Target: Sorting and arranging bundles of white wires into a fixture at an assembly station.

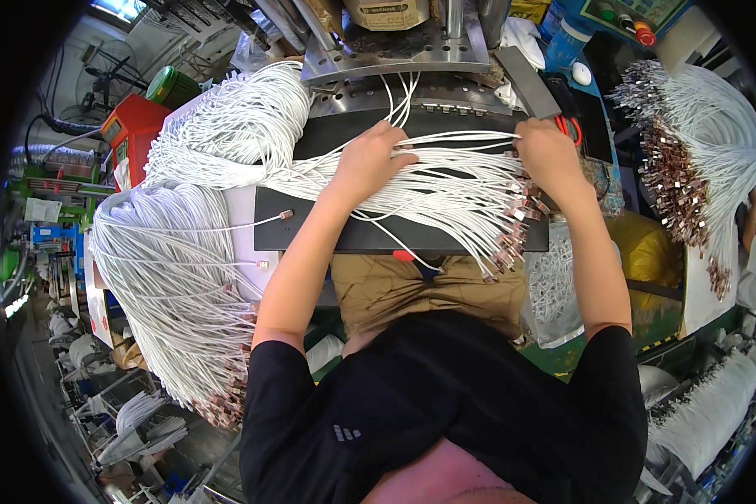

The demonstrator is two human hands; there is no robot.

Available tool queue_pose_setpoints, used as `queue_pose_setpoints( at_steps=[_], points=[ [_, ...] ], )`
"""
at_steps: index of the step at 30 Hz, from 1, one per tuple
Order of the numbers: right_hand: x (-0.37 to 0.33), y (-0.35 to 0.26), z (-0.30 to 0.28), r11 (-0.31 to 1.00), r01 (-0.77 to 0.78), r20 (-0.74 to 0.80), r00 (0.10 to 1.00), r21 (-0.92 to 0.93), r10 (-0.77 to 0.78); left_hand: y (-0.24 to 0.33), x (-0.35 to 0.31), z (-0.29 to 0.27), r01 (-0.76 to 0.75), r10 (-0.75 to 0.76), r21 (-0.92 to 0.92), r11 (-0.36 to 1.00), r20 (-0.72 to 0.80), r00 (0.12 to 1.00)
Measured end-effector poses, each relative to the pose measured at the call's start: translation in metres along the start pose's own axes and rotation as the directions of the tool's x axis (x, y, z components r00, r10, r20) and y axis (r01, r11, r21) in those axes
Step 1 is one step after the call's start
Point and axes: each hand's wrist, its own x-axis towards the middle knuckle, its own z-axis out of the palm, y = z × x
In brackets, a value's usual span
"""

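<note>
Left hand (370,161) grasps a few cables (466,135), right hand (551,156) pinches them near their ends; best draw them straight and untangled

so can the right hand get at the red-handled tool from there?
Probably yes: the red-handled tool lies close beside the right hand, nothing visible between them. That hand seems to be pinching white cables, so it may need to let go first.

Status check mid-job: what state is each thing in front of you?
Left hand, over white cables, grip unclear
Right hand, closed on the upper cables
White cables, fanned out, connectors rightward
Black board, partly covered
Upper-left cable bundle, looped, piled
Lower-left cable bundle, draped downward
</note>
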Motion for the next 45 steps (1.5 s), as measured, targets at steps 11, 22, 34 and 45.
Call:
queue_pose_setpoints(
  at_steps=[11,22,34,45],
  points=[
    [0.015,-0.045,0.02,0.896,0.157,0.011,0.984,0.415,-0.177,0.001,0.007,-0.037,0.187,-0.221,-0.292,0.938,-0.089,0.971],
    [-0.007,-0.064,-0.002,0.897,0.441,0.105,0.891,0.034,-0.442,0.082,-0.035,-0.001,0.758,0.007,-0.64,0.122,0.765,0.644],
    [0.023,-0.013,0.017,0.291,-0.249,0.337,0.889,0.924,-0.31,0.077,-0.027,0.009,0.747,-0.066,-0.617,0.246,0.758,0.649],
    [0.011,-0.075,-0.011,0.216,-0.381,0.423,0.882,0.899,-0.206,0.074,0.002,0.035,0.606,-0.133,-0.753,0.259,0.593,0.794]
  ],
)
